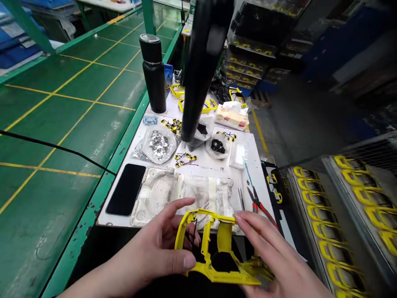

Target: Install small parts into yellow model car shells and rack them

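Between my two hands is a yellow plastic frame (206, 244) with open windows and a crossbar, held up in front of the table's near edge. My left hand (161, 244) grips its left end, thumb on the lower rail and fingers behind. A thin black piece shows inside that end. My right hand (273, 252) holds the right end, fingertips on the upper rail, thumb mostly hidden underneath. Just beyond the frame lies a worn white moulded fixture (186, 190). Tweezers (241, 198) and red-handled pliers (259, 205) rest to its right.
A black phone (125, 189) lies at the left. Bags of silvery parts (159, 145) and black parts (218, 145), small yellow-black pieces (185, 159), a tissue box (232, 116) and a black bottle (154, 74) stand farther back. A black post (203, 66) rises centrally. Racks of yellow frames (322, 223) flank the right.
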Available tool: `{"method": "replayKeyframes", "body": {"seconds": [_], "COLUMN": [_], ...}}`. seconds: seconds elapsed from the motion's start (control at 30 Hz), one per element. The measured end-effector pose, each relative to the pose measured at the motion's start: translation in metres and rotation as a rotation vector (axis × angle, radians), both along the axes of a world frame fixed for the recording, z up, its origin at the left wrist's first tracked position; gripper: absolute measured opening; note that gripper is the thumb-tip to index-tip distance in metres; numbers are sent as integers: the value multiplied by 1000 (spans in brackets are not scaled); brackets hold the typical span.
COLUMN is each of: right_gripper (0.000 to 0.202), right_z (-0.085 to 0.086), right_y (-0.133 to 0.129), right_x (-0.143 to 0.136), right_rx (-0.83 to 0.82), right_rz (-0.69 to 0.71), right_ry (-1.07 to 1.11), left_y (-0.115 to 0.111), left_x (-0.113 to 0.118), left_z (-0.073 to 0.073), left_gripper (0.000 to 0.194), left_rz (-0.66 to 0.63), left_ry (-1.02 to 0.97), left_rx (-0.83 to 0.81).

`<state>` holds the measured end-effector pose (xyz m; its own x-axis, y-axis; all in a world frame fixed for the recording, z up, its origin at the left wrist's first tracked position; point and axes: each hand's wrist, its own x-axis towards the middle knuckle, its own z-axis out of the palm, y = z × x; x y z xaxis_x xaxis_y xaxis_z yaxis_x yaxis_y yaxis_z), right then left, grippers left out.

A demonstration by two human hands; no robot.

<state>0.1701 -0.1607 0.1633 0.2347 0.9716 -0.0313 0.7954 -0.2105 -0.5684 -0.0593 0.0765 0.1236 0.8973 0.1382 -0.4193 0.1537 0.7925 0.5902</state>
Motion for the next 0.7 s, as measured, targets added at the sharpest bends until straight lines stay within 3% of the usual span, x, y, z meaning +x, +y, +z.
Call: {"method": "replayKeyframes", "body": {"seconds": [0.27,0.5,0.7], "right_gripper": [105,105,98], "right_z": [2,-10,-14], "right_y": [-3,-19,-32], "right_x": [-5,-11,-12], "right_rx": [4,44,80], "right_rz": [-3,-21,-56], "right_ry": [-99,-223,-270], "left_y": [2,2,-6], "left_x": [14,31,43], "left_z": [-3,1,-1], "left_gripper": [98,51,39], "left_rz": [-97,-148,-140], "left_ry": [32,104,144], "left_rx": [-6,-103,-134]}}
